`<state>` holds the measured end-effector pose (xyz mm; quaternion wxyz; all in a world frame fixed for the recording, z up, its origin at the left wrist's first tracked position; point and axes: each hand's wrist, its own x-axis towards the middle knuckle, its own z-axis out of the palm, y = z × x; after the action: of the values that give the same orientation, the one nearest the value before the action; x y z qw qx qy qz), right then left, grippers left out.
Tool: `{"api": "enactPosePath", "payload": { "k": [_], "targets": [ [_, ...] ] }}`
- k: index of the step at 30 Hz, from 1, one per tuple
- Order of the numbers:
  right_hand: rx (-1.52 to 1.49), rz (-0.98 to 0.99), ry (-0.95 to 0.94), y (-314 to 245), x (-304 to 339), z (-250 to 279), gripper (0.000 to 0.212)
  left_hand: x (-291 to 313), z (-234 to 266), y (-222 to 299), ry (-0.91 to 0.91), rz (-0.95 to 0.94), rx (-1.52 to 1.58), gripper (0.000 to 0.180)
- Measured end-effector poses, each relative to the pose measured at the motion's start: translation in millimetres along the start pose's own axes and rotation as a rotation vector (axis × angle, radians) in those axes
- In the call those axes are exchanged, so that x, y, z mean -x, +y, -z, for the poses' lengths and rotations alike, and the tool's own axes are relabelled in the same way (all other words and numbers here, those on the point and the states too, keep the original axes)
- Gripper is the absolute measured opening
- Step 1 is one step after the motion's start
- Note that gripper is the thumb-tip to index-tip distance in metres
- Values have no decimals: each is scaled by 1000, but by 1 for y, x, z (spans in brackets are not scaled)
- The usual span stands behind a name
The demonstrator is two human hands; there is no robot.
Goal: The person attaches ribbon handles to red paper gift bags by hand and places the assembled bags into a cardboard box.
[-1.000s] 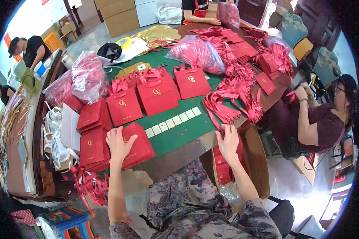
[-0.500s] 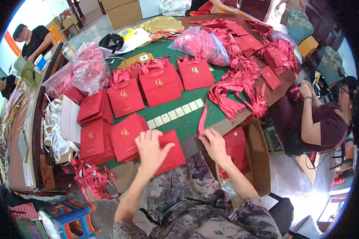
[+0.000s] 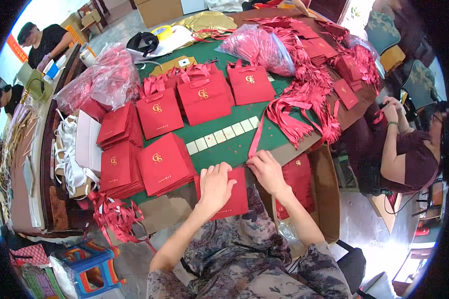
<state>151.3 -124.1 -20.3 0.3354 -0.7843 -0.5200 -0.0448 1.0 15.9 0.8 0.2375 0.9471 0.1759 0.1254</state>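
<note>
My left hand (image 3: 216,185) grips a small red paper bag (image 3: 238,197) lying at the table's near edge, its fingers curled at the top edge and the thumb on the front. Just right of that bag, my right hand (image 3: 267,173) pinches the lower end of a red ribbon (image 3: 256,142). The ribbon runs up toward a heap of loose red ribbons (image 3: 287,117). Left of my left hand lies a stack of flat red bags (image 3: 165,163) with gold print. What my right fingertips touch beneath the ribbon is hidden.
Red bags with ribbon handles (image 3: 204,99) stand on the green table mat (image 3: 209,158), behind a row of pale cards (image 3: 223,135). A cardboard box (image 3: 326,194) with red bags is at my right. A person in a dark top (image 3: 409,154) sits beyond it.
My left hand has shifted right with the red bag, off the neighbouring stack and closer to my right hand. My right hand still pinches the ribbon.
</note>
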Motion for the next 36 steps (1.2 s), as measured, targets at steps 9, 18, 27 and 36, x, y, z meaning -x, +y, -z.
{"api": "enactPosePath", "payload": {
  "k": [9, 18, 27, 36],
  "targets": [
    [25, 1, 96, -15, 9, 2, 17, -4, 0, -14, -140, 104, 226, 25],
    [-16, -12, -8, -39, 12, -3, 14, -10, 3, -9, -135, 143, 378, 18],
    [-281, -187, -28, -43, 7, 1, 13, -8, 11, 2, -78, 141, 385, 18],
    [-214, -218, -53, -53, -4, -1, 11, -6, 1, 16, -2, 89, 238, 18]
  ]
}}
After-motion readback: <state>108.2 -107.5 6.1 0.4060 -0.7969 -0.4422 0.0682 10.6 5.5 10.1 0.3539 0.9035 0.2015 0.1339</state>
